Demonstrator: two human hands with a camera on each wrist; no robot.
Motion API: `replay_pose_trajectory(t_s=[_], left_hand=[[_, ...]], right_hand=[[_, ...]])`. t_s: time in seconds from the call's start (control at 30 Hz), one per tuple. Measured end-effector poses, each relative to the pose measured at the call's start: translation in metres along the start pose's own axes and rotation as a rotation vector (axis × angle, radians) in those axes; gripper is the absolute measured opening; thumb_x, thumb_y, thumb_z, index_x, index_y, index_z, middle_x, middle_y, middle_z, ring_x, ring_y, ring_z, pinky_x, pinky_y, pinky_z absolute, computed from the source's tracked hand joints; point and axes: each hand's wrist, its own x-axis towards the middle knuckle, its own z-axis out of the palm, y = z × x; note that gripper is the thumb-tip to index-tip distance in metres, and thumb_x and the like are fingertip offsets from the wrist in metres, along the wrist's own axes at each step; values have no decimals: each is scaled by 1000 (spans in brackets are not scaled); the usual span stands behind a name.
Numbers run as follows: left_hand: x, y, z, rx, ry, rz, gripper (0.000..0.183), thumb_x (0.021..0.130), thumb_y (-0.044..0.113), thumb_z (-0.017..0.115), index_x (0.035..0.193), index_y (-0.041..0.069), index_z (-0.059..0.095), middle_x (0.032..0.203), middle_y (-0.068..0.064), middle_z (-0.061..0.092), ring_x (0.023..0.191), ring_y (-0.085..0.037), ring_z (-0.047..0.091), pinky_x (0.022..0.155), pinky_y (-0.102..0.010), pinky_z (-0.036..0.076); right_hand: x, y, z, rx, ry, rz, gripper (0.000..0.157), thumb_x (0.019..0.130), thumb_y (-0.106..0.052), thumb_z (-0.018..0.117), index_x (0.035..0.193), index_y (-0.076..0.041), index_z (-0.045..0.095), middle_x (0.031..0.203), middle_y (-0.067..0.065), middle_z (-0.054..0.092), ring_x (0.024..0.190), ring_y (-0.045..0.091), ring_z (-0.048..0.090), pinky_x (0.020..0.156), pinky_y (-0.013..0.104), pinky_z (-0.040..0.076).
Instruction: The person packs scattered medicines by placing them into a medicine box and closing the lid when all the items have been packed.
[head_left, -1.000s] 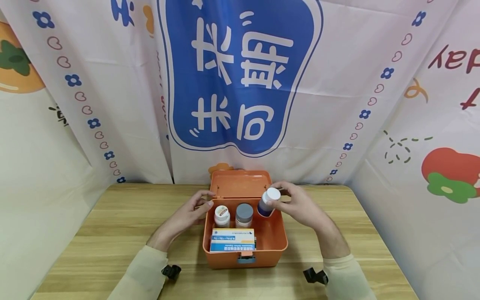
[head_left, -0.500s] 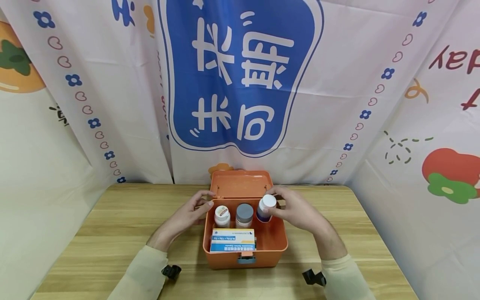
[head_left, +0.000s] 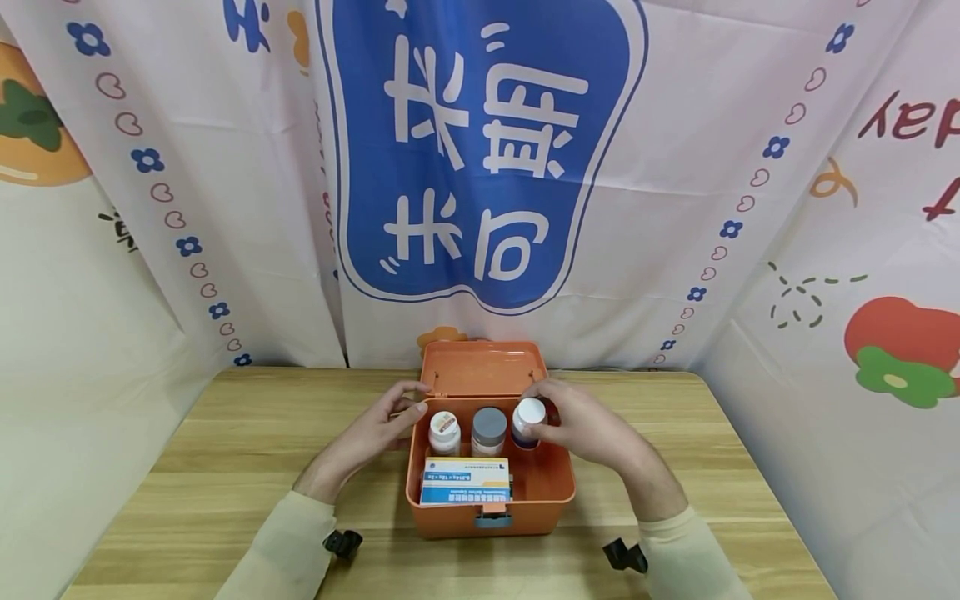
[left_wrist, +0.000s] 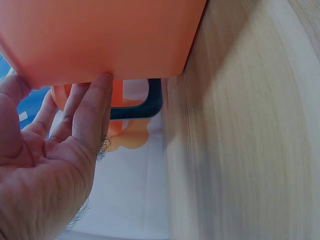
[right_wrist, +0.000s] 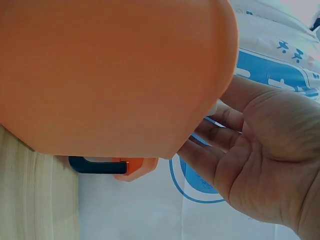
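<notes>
An orange plastic box (head_left: 491,521) stands with its lid (head_left: 483,369) raised at the back. My right hand (head_left: 581,421) holds a white-capped pill bottle (head_left: 530,411) with a dark lower label, upright inside the back right corner. The box wall hides most of that bottle in the right wrist view. With thumb at the rim and fingers behind the wall, my left hand (head_left: 386,421) grips the back left corner. Beside the held bottle stand a grey-lidded bottle (head_left: 489,427) and a white bottle (head_left: 445,433). In front of these lies a blue and white medicine box (head_left: 465,481).
The wooden table (head_left: 262,442) bears the box near its back edge. A patterned white curtain (head_left: 637,250) hangs right behind. A dark handle (left_wrist: 152,102) sticks out behind the box in the left wrist view. A blue-grey latch (head_left: 492,520) sits on the front.
My right hand has lowered the white-capped bottle into the back right of the box, shifting slightly left and toward me. The bottle has gone from tilted to nearly upright. My left hand stays put.
</notes>
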Motion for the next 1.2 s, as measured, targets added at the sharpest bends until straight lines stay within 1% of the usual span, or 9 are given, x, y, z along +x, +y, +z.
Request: replay_pose_trajectory(t_s=[0.23, 0.47, 0.6, 0.7, 0.8, 0.87, 0.97, 1.1, 1.2], left_hand=[[0, 0, 0, -4, -2, -1, 46, 109, 47, 55, 149, 27, 45, 140, -21, 56, 131, -33, 61, 103, -54, 61], [-1, 0, -1, 0, 2, -10, 47, 108, 49, 55, 149, 28, 45, 141, -20, 57, 133, -34, 60, 104, -54, 60], [-1, 0, -1, -1, 1, -11, 48, 108, 49, 56, 150, 28, 45, 141, -20, 57, 132, -34, 60, 104, -54, 60], [-1, 0, -1, -6, -2, -8, 48, 108, 48, 56, 150, 28, 45, 141, -20, 57, 132, -34, 60, 104, -54, 60], [-1, 0, -1, -9, -3, -8, 47, 108, 48, 56, 150, 28, 44, 141, -20, 56, 132, -34, 60, 104, -54, 60], [-1, 0, -1, -10, -2, -10, 48, 108, 48, 56, 150, 28, 44, 141, -20, 56, 132, -34, 60, 104, -54, 60], [0, 0, -1, -10, 0, -14, 48, 108, 49, 56, 149, 28, 44, 141, -20, 56, 132, -34, 60, 104, -55, 60], [0, -1, -1, -10, -2, -17, 49, 107, 50, 57, 149, 28, 44, 142, -20, 56, 133, -34, 60, 104, -55, 60], [0, -1, -1, -15, -7, -15, 50, 107, 51, 56, 149, 28, 44, 142, -21, 56, 134, -35, 61, 104, -55, 60]], right_hand=[[3, -8, 5, -130, -31, -35, 32, 90, -19, 86, 117, -15, 71, 107, -6, 71, 98, 11, 62, 93, 35, 58], [5, -11, 10, -172, -58, -61, 29, 89, -16, 86, 113, -13, 71, 103, -6, 71, 94, 12, 62, 93, 35, 57], [6, -12, 15, -235, -56, -83, 28, 87, -15, 87, 110, -13, 72, 100, -6, 70, 92, 12, 60, 89, 34, 57], [6, -14, 19, -299, -59, -83, 27, 86, -16, 88, 108, -14, 72, 99, -6, 69, 90, 12, 59, 86, 34, 56], [6, -17, 22, -369, -72, -62, 27, 87, -18, 88, 106, -15, 71, 98, -5, 69, 88, 13, 58, 82, 33, 55], [7, -20, 24, -414, -76, -54, 26, 86, -20, 88, 104, -15, 70, 97, -4, 69, 86, 13, 59, 78, 33, 55], [8, -21, 28, -503, -71, -58, 27, 87, -22, 88, 104, -14, 69, 98, -2, 69, 86, 14, 61, 76, 32, 56], [8, -23, 33, -578, -64, -74, 30, 87, -24, 88, 107, -10, 71, 101, 1, 71, 90, 17, 67, 78, 35, 60], [8, -24, 37, -597, -76, -65, 31, 88, -24, 87, 110, -10, 71, 103, 2, 73, 94, 19, 70, 82, 37, 62]])
